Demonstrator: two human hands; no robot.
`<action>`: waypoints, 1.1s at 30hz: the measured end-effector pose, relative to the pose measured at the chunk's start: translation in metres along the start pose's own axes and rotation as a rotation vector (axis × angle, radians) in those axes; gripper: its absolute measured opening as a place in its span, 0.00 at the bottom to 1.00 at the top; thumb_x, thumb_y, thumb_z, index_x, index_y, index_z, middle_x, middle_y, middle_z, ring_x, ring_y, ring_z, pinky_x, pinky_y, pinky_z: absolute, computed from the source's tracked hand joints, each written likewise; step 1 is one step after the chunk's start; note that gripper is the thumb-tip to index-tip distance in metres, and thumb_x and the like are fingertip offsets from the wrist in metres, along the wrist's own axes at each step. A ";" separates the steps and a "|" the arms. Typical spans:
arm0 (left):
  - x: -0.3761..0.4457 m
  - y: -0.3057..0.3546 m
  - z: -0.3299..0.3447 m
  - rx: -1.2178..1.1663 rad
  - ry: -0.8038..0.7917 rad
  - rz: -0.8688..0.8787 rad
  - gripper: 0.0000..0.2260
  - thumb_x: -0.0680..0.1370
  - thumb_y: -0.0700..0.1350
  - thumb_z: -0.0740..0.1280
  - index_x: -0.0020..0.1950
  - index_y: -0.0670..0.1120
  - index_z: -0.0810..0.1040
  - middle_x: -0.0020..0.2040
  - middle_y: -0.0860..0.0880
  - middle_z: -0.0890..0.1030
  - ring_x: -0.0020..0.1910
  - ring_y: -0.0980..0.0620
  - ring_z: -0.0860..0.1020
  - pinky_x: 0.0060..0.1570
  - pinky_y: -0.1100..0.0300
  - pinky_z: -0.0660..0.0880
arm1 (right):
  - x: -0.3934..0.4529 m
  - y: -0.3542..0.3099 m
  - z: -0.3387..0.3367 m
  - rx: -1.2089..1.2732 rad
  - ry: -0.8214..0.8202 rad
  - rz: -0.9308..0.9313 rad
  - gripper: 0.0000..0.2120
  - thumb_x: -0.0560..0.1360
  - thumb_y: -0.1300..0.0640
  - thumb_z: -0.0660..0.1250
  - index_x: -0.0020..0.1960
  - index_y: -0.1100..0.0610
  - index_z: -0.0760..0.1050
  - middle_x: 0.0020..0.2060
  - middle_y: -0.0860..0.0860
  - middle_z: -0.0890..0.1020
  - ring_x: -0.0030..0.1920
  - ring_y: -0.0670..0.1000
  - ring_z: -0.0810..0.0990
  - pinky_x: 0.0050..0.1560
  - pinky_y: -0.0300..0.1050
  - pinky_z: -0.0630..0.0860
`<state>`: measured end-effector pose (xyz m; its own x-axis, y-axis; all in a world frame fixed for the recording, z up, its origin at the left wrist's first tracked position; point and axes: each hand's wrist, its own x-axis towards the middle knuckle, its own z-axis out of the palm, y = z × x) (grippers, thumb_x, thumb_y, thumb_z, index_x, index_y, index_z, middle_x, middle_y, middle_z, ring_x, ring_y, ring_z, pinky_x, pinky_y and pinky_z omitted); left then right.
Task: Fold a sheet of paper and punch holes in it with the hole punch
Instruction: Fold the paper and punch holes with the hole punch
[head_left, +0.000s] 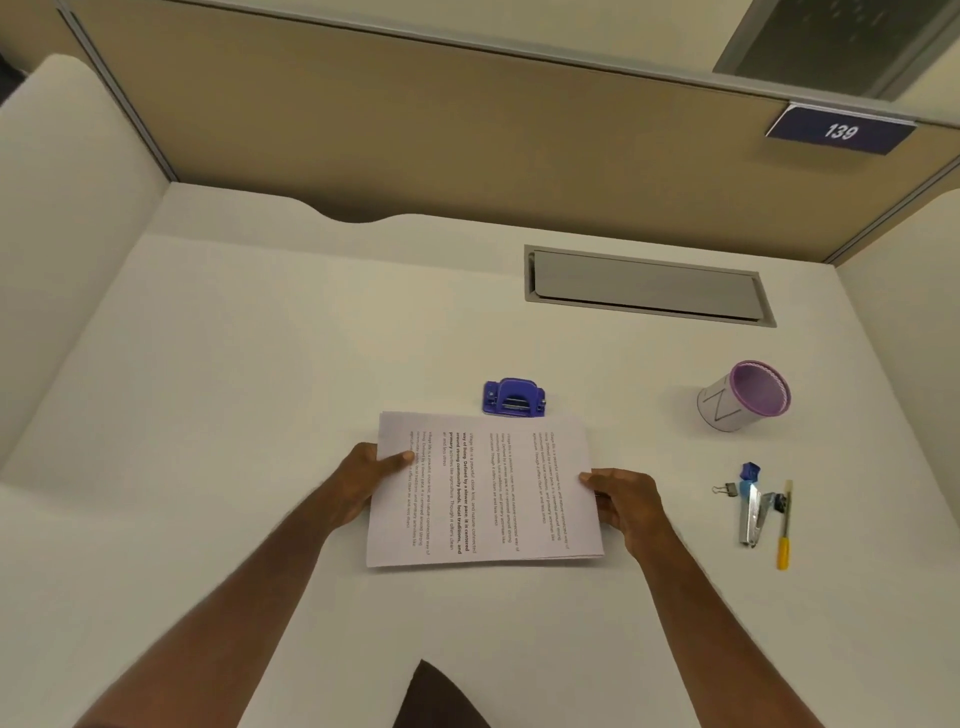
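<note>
A printed sheet of paper (485, 491) is held just above the white desk, its text lines running sideways. My left hand (366, 478) pinches its left edge, thumb on top. On the opposite edge my right hand (626, 501) grips the sheet the same way, thumb on the paper. A double edge shows along the sheet's near side, so it looks folded. The blue hole punch (514, 397) stands on the desk right behind the paper's far edge, and the paper covers its front.
A purple-rimmed pen cup (743, 397) stands at the right. Near it lie a binder clip (727, 489), a silver stapler (751, 519) and a yellow-handled tool (784, 527). A grey cable hatch (647, 286) is set into the desk at the back. Beige partition walls enclose the desk.
</note>
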<state>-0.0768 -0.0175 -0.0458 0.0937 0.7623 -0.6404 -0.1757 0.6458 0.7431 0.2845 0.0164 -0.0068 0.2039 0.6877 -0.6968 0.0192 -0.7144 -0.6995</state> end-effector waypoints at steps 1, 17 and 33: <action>0.002 0.001 0.003 0.010 0.002 -0.003 0.12 0.79 0.44 0.70 0.57 0.37 0.83 0.54 0.37 0.86 0.51 0.38 0.86 0.51 0.46 0.83 | 0.002 0.002 -0.002 -0.007 0.011 0.002 0.05 0.72 0.65 0.74 0.47 0.65 0.82 0.43 0.62 0.87 0.42 0.62 0.86 0.50 0.58 0.83; 0.019 0.022 0.017 0.091 0.033 -0.028 0.11 0.80 0.43 0.70 0.57 0.36 0.82 0.53 0.38 0.86 0.52 0.36 0.85 0.57 0.39 0.81 | 0.005 0.001 -0.006 0.028 0.058 0.021 0.02 0.73 0.66 0.73 0.45 0.63 0.81 0.42 0.61 0.86 0.38 0.60 0.85 0.38 0.48 0.82; 0.025 0.032 0.011 0.174 0.101 -0.029 0.12 0.80 0.43 0.71 0.56 0.34 0.82 0.52 0.36 0.86 0.53 0.33 0.84 0.57 0.36 0.80 | 0.004 -0.003 0.008 0.054 0.054 0.044 0.03 0.72 0.67 0.73 0.42 0.62 0.80 0.38 0.60 0.85 0.33 0.56 0.84 0.34 0.47 0.83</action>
<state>-0.0689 0.0223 -0.0359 -0.0045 0.7407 -0.6719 -0.0018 0.6719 0.7407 0.2778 0.0220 -0.0086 0.2560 0.6466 -0.7186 -0.0436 -0.7349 -0.6767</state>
